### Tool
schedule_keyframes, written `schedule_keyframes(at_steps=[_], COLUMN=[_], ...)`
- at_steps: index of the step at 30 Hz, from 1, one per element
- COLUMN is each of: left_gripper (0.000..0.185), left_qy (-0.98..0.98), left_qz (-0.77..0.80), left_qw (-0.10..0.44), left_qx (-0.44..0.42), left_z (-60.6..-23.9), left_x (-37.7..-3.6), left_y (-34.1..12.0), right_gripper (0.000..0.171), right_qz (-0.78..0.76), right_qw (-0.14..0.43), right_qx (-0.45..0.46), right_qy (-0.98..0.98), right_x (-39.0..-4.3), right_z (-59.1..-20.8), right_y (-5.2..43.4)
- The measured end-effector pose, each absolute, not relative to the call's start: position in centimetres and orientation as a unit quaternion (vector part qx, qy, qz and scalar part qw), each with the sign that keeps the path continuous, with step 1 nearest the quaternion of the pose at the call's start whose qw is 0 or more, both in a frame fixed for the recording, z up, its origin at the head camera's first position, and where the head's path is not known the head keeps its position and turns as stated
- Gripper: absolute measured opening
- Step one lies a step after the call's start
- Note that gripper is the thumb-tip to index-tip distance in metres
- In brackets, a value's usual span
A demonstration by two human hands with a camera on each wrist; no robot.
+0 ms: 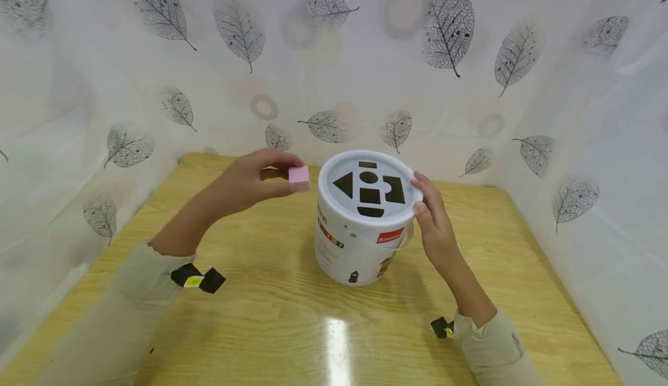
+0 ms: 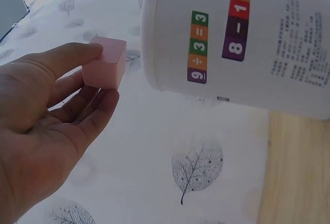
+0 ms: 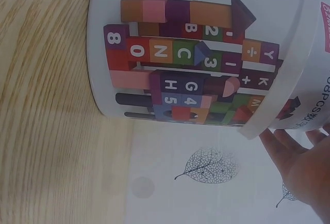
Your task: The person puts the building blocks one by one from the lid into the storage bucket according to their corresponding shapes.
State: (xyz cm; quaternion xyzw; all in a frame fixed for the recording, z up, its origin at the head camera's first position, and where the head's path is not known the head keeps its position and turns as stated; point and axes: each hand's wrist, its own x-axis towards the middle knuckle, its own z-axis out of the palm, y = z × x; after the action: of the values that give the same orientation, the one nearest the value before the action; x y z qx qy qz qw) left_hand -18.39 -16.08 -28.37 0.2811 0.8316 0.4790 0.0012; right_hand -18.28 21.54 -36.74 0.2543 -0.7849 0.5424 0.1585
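A pink cube block (image 1: 299, 178) is pinched between the thumb and fingers of my left hand (image 1: 253, 180), just left of the bucket's rim and apart from it. The white bucket (image 1: 344, 252) stands upright on the table, its lid (image 1: 339, 206) pierced by several dark shaped holes, among them a triangle, a circle and a square. Against the lid's right edge rests my right hand (image 1: 435, 224), thumb and fingers touching the rim. In the left wrist view the pink block (image 2: 105, 64) is held near the bucket's side (image 2: 170, 38).
The wooden table (image 1: 250, 322) extends around the bucket. A white sheet with leaf prints (image 1: 334, 84) hangs behind and along both sides. The bucket's white handle (image 1: 409, 238) hangs at its right side. Black wrist devices (image 1: 198, 279) sit at the sleeves.
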Motion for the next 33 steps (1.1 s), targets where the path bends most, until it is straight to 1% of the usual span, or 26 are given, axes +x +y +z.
schedule_keyframes(at_steps=[4, 8, 14, 21, 28, 33], left_gripper=[0.04, 0.042, 0.039, 0.034, 0.03, 0.032], left_qy=[0.821, 0.818, 0.819, 0.83, 0.838, 0.847], left_qz=[0.481, 0.48, 0.477, 0.431, 0.406, 0.389], left_qw=[0.008, 0.022, 0.056, 0.065, 0.085, 0.082], left_qx=[0.307, 0.315, 0.314, 0.348, 0.355, 0.353], left_z=[-27.8, -27.5, -26.8, -26.4, -26.8, -26.7], left_x=[-19.1, -20.0, -20.9, -21.5, -21.5, -21.3], left_y=[-14.0, -12.0, -9.1, -5.8, -4.5, -4.4], right_gripper=[0.045, 0.045, 0.045, 0.045, 0.045, 0.045], right_qz=[0.544, 0.543, 0.541, 0.545, 0.542, 0.538], right_qw=[0.157, 0.157, 0.157, 0.155, 0.149, 0.15], right_qx=[0.257, 0.259, 0.26, 0.255, 0.252, 0.251], right_qy=[-0.783, -0.783, -0.785, -0.784, -0.788, -0.791], right_x=[-18.3, -18.4, -18.4, -18.4, -18.4, -18.4], right_z=[-36.7, -36.8, -36.8, -36.6, -36.7, -36.6], right_y=[21.6, 21.6, 21.6, 21.7, 21.7, 21.7])
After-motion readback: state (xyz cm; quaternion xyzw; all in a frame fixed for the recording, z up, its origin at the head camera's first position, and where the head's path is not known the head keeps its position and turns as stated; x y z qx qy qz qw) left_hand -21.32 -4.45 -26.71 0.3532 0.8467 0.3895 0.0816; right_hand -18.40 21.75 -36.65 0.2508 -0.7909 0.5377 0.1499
